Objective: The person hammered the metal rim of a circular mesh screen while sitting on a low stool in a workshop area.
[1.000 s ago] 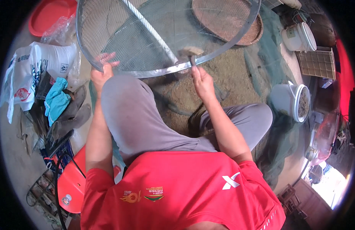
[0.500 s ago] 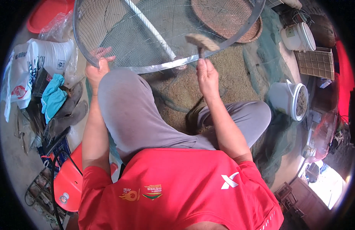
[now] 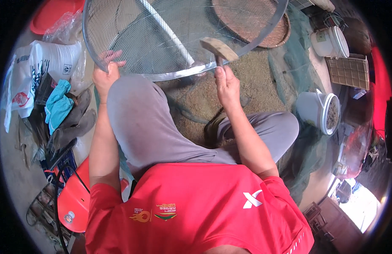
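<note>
A big round sieve [image 3: 162,42] with fine wire mesh, a grey rim and a white bar across it stands tilted before my knees. My left hand [image 3: 107,76] grips its near left rim, with the fingers behind the mesh and the thumb in front. In my right hand [image 3: 228,86] is a T-shaped tool [image 3: 219,48] with a dark handle and a curved tan head. Its head is at the sieve's lower right rim; I cannot tell whether it touches. Brown grain [image 3: 257,80] lies spread on the ground below.
A flat woven basket [image 3: 270,31] lies behind the sieve, on green netting [image 3: 289,72]. To the right are a lidded white bucket [image 3: 327,42] and an open one [image 3: 314,108]. At left are a white sack [image 3: 60,59], dark boots [image 3: 73,127] and a red stool [image 3: 75,203].
The tool's head has come down slightly and to the left, and shows more sharply now. The sieve and my left hand have shifted slightly left.
</note>
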A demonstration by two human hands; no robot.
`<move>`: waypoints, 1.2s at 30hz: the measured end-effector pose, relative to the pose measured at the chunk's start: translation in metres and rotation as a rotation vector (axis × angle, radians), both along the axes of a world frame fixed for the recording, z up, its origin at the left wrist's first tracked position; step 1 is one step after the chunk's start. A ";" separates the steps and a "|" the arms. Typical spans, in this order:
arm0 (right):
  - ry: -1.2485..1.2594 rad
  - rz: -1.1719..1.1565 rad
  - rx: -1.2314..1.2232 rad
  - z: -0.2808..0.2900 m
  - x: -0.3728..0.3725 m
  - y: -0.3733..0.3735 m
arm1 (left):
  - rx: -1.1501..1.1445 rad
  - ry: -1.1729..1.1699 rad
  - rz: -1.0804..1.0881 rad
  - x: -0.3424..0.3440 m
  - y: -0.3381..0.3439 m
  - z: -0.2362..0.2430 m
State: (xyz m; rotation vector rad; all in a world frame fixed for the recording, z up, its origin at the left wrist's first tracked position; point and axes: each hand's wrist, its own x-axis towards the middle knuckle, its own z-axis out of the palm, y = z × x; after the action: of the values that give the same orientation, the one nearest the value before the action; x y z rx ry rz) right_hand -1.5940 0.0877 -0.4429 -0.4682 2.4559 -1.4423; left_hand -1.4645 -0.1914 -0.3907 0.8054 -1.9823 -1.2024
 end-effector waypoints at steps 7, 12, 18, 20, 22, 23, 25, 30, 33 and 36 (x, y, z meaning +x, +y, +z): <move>-0.038 -0.020 0.420 -0.074 0.004 0.014 | -0.042 0.008 -0.070 -0.011 0.001 0.001; -0.044 -0.022 0.416 -0.082 0.011 0.018 | 0.079 0.018 -0.076 -0.012 -0.005 -0.004; -0.055 -0.018 0.408 -0.093 0.009 0.019 | 0.370 0.025 -0.176 -0.017 -0.007 -0.044; -0.048 -0.020 0.422 -0.098 0.010 0.021 | 0.485 -0.147 -0.200 -0.018 -0.006 -0.047; -0.035 -0.041 0.387 -0.099 0.010 0.022 | 0.768 -0.077 -0.241 -0.023 0.003 -0.036; -0.035 -0.044 0.388 -0.097 0.009 0.022 | 0.769 -0.077 -0.244 -0.022 0.005 -0.033; -0.071 -0.028 0.411 -0.094 0.009 0.021 | 0.700 -0.084 -0.229 -0.022 0.008 -0.029; -0.081 0.055 0.394 -0.080 0.009 0.018 | 0.521 0.109 -0.151 -0.021 0.000 -0.046; -0.094 0.120 0.401 -0.069 0.007 0.019 | 0.328 0.125 -0.082 -0.025 -0.001 -0.046; -0.081 0.103 0.329 -0.055 0.009 0.020 | 0.249 0.261 -0.049 -0.023 0.001 -0.045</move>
State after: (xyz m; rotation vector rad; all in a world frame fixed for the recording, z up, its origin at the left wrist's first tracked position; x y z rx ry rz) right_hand -1.5851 0.1080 -0.4981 -0.4471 2.4972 -0.9721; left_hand -1.4876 -0.1907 -0.4360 0.6823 -1.6708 -1.5215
